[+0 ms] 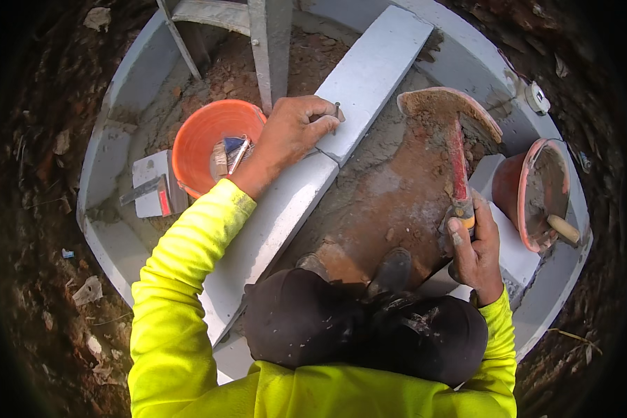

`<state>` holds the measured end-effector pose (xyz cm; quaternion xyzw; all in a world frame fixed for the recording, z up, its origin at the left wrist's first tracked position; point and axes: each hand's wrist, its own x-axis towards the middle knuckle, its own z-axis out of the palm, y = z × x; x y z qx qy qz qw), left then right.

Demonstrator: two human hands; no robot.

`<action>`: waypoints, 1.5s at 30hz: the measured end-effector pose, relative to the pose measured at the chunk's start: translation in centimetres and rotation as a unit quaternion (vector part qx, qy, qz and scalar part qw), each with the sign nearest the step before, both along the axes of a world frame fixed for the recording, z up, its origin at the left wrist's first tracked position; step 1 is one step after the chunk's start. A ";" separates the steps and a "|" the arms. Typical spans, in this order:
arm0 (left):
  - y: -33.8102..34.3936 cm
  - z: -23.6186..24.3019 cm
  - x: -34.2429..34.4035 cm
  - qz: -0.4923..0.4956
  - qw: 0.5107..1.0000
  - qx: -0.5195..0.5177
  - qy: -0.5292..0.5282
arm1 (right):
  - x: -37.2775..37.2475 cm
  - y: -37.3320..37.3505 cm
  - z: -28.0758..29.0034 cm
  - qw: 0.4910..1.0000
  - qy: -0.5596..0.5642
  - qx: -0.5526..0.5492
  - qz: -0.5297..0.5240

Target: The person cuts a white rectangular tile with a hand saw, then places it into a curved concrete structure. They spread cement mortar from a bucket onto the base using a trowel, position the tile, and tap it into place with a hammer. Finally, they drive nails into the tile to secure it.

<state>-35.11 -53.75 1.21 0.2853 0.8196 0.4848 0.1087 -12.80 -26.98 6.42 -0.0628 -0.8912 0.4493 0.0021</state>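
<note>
My left hand (296,132) pinches a nail (337,110) between thumb and fingers, upright at the pale block. It rests on the row of pale grey blocks (376,70), close to the joint between two of them. My right hand (477,244) is closed around the yellow-and-black grip of a hammer (458,160). The hammer has a red shaft and a long, curved, mud-coloured head, and points away from me. Left of my left wrist stands an orange bucket (195,150) with small items inside, among them a pale stick and something blue.
At right, a mortar-smeared bucket (512,184) lies tilted with a wooden-handled tool (563,228) in it. A level-like tool with a red end (164,198) lies on a block piece at left. Ladder legs (261,56) stand at the far side. A low grey wall (94,174) encloses the muddy floor.
</note>
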 end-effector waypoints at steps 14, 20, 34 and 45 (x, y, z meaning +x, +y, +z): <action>-0.1 -0.9 -0.4 -0.023 0.997 -0.047 0.056 | -7.3 -1.3 2.7 0.984 0.022 0.022 0.177; 0.4 -1.1 -0.3 -0.029 0.994 -0.028 0.099 | -7.3 -1.1 2.8 0.989 -0.021 -0.035 0.139; 0.3 -1.3 -0.5 -0.038 0.994 -0.047 0.086 | -6.8 -2.2 3.6 0.983 -0.110 -0.146 0.035; 0.5 -1.6 0.2 -0.018 0.996 -0.062 0.063 | -6.1 -2.1 2.6 0.982 -0.121 -0.135 0.057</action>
